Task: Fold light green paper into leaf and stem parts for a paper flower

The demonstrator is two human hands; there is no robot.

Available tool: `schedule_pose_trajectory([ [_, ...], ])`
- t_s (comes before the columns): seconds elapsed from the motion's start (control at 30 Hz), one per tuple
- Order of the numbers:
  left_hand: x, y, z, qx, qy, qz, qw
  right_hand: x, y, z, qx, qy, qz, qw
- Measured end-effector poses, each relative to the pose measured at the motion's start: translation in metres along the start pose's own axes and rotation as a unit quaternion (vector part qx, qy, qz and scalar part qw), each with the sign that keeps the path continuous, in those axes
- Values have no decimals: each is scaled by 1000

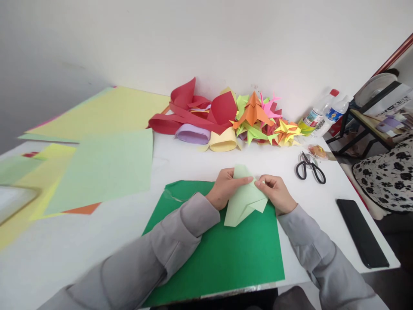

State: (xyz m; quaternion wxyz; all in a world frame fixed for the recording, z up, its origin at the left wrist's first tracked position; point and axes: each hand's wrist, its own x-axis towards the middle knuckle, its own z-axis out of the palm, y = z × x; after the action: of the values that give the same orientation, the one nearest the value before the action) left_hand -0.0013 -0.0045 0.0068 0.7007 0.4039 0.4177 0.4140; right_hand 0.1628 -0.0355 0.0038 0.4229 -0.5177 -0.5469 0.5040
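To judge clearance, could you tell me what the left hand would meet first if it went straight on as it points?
Probably the right hand: the left hand points rightward across the folded light green paper that both pinch, with the fingertips almost meeting. Depth is unclear.

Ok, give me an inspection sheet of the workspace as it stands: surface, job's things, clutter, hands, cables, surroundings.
Surface: white table, its left part covered by loose coloured sheets.
Job's things: pale green folded paper, held over a dark green sheet at the near edge.
Clutter: pile of folded paper figures and curled paper strips by the wall; black scissors; dark phone at the right edge.
Hands: left hand and right hand both pinch the folded paper near its top.
Cables: nothing seen.
Surroundings: plain wall; plastic bottles, a black rack and floral fabric at the right.
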Motion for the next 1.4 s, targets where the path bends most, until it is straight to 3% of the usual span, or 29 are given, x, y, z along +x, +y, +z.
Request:
schedule_pose_trajectory([
  [0.73, 3, 2, 2, -45, 76, 9, 996, -2, -3, -1, -6, -32, 3, 999],
  [0.97, 2, 5, 1, -95, 40, -2, 995, -1, -3, 0, 16, -14, -7, 1000],
  [1.2, -1, 5, -2, 19, -28, 1, 999, 0, -3, 0, 14, 16, -19, 1000],
  [1.4, 2, 1, -4, 3, -43, -3, 999, 0, 2, -1, -5, 16, -4, 1000],
])
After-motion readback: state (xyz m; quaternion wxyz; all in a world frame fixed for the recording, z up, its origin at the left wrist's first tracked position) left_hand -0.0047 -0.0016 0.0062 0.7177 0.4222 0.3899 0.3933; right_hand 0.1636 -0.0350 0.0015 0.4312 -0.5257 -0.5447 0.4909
